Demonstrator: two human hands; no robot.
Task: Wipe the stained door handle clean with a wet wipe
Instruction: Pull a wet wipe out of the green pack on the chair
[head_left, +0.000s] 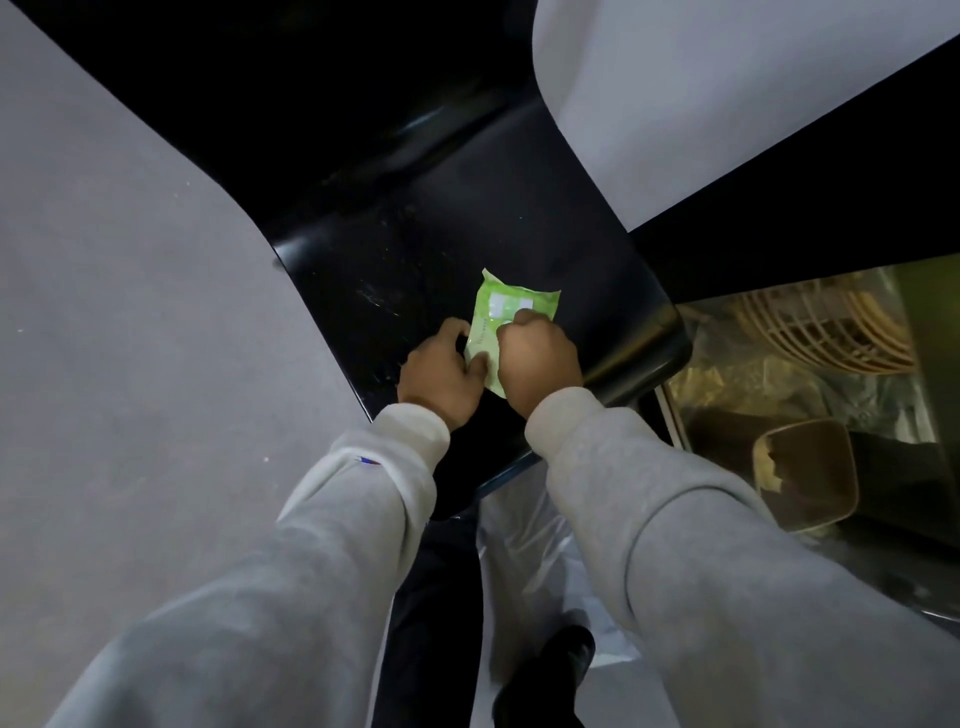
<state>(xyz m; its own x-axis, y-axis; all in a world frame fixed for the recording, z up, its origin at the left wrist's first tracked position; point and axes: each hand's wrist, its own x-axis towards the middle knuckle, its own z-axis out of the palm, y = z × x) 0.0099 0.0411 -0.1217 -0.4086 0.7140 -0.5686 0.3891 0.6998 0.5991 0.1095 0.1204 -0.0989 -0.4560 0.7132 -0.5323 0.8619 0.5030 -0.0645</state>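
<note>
Pinching the top of a green wet-wipe pack (501, 317), the right hand (537, 364) is curled shut on it, while the pack's near edge is clamped by the left hand (441, 371). The pack is rested on a scuffed black chair seat (405, 270).

Both arms wear long light-grey sweatshirt sleeves, soft fleecy fabric w/ ribbed cuffs at the wrists. Left sleeve (332, 525) has a tiny red & blue embroidered mark just above the cuff; right sleeve (675, 519) is plain, w/ loose folds behind its cuff. Left hand (441, 374) & right hand (537, 358) are bare, no rings or watch visible. Lower down, dark trousers (431, 597) on the legs & one black shoe (550, 670) w/ a rounded toe
</note>
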